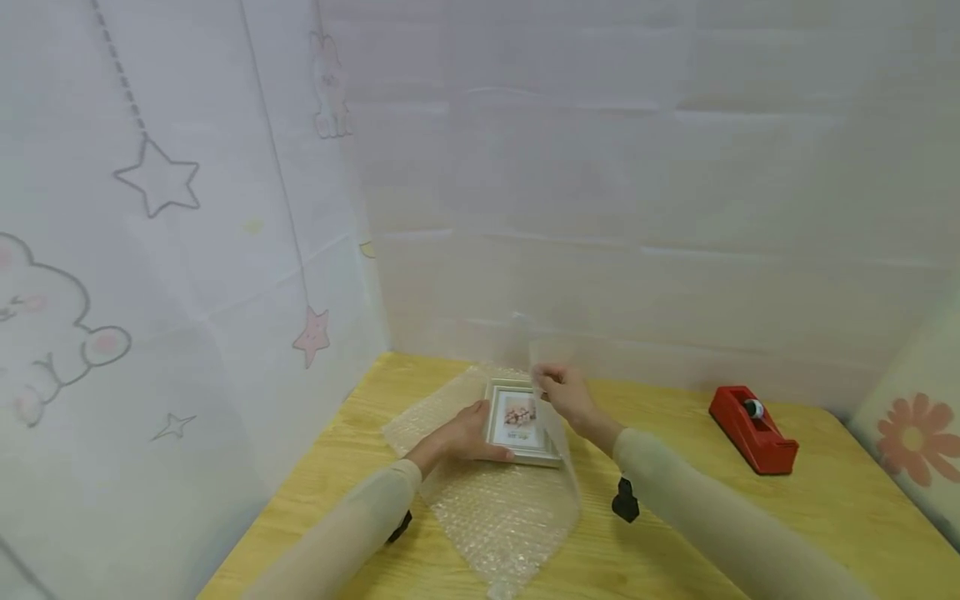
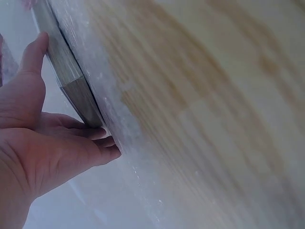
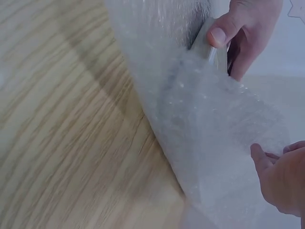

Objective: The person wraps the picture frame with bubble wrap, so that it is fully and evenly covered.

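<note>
A silver picture frame [image 1: 517, 421] with a flower print lies face up on a sheet of bubble wrap [image 1: 498, 508]. My left hand [image 1: 468, 433] grips the frame at its near left corner, thumb along the near edge and fingers at the left side. In the left wrist view, the same hand [image 2: 52, 129] spans the frame's corner [image 2: 71, 78]. Raised at the frame's right side is a flap of the wrap, whose upper edge my right hand [image 1: 568, 396] pinches. That flap [image 3: 205, 129] covers part of the frame in the right wrist view.
A red tape dispenser [image 1: 753, 429] with a roll of tape stands on the yellow wood-grain table [image 1: 652, 550], to the right of the hands. Pale printed sheets [image 1: 637, 208] hang behind the table and along both sides.
</note>
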Demonstrator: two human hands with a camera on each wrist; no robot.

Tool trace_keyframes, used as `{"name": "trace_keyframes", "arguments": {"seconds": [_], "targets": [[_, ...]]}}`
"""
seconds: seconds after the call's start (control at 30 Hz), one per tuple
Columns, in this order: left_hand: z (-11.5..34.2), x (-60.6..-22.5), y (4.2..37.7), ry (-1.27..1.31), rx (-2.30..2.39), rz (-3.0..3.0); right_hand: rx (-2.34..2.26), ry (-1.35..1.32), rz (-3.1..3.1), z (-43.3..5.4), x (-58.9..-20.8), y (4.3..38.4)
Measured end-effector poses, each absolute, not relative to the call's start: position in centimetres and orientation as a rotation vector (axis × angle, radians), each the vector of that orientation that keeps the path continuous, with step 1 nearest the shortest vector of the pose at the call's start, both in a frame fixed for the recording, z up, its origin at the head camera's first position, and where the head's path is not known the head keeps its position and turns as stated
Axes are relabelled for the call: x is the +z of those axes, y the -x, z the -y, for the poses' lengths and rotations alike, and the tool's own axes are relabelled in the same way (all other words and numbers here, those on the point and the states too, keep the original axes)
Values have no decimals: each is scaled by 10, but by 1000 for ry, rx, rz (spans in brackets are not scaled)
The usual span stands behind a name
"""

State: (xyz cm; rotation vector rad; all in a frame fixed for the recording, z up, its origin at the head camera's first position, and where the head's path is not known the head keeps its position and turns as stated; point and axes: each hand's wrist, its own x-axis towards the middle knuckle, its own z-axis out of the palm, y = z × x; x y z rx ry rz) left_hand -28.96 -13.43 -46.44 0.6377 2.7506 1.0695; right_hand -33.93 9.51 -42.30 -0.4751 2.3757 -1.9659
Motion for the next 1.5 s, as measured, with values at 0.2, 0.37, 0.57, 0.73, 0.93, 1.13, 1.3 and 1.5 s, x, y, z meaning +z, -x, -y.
{"name": "trace_keyframes", "arguments": {"seconds": [0.2, 0.37, 0.57, 0.73, 0.93, 1.13, 1.3, 1.5], "targets": [[128, -467, 291, -647, 1073, -2719, -1942, 452, -2384, -87, -429, 340], [135, -467, 297, -687, 1105, -2634, -1864, 446, -2412, -80, -432, 340], [150, -466, 298, -627, 1206, -2450, -1683, 451, -2504, -74, -437, 339], [149, -459, 294, -560, 1142, -2516, -1531, 472, -2590, -73, -442, 340], [139, -463, 288, -546, 1128, -2511, -1384, 506, -2706, -75, -459, 341], [139, -469, 287, -537, 1131, -2508, -1361, 534, -2708, -72, -475, 342], [137, -469, 290, -559, 1155, -2492, -1310, 615, -2689, -71, -479, 343], [136, -464, 295, -587, 1128, -2511, -1193, 725, -2714, -71, -470, 344]]}}
